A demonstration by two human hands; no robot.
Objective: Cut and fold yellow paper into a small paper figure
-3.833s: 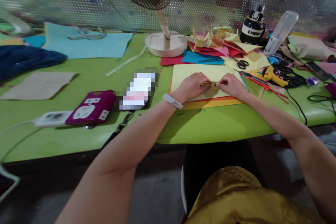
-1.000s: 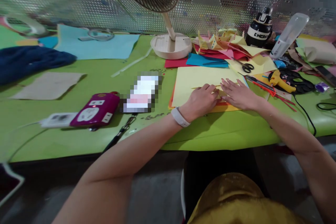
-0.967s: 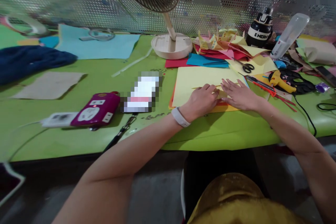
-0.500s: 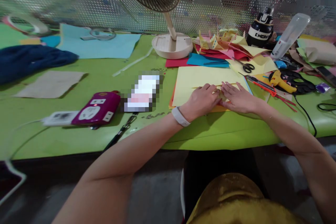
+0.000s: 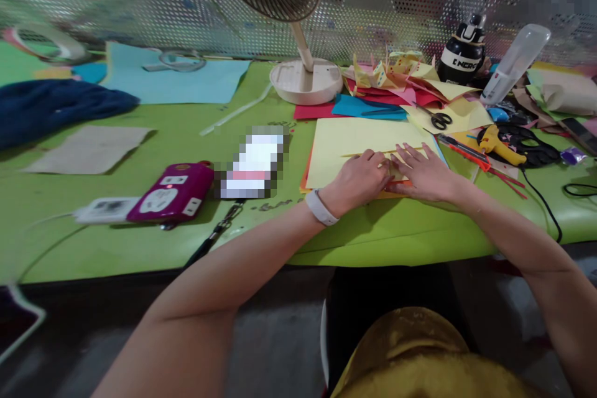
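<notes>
A stack of coloured paper with a pale yellow sheet [image 5: 336, 140] on top lies in front of me. A thin yellow strip or rolled edge [image 5: 351, 155] runs across it, passing under my fingers. My left hand [image 5: 361, 175], with a white band at the wrist, is closed, its bent fingers pressing on the strip. Beside it, my right hand [image 5: 422, 171] lies flat on the paper, fingers spread over the strip's right part. The two hands nearly touch, and their fingers hide the strip's middle.
Right of the paper are a utility knife [image 5: 464, 148], a yellow glue gun [image 5: 501, 144] with a cord, and scissors [image 5: 438, 119]. Behind stand a fan [image 5: 305, 84], paper scraps [image 5: 396, 71] and a black bottle [image 5: 461, 61]. At left lie a phone [image 5: 254, 165] and a purple power socket [image 5: 170, 193].
My right hand's fingers have spread a little wider and shifted slightly on the paper. My left hand has barely moved.
</notes>
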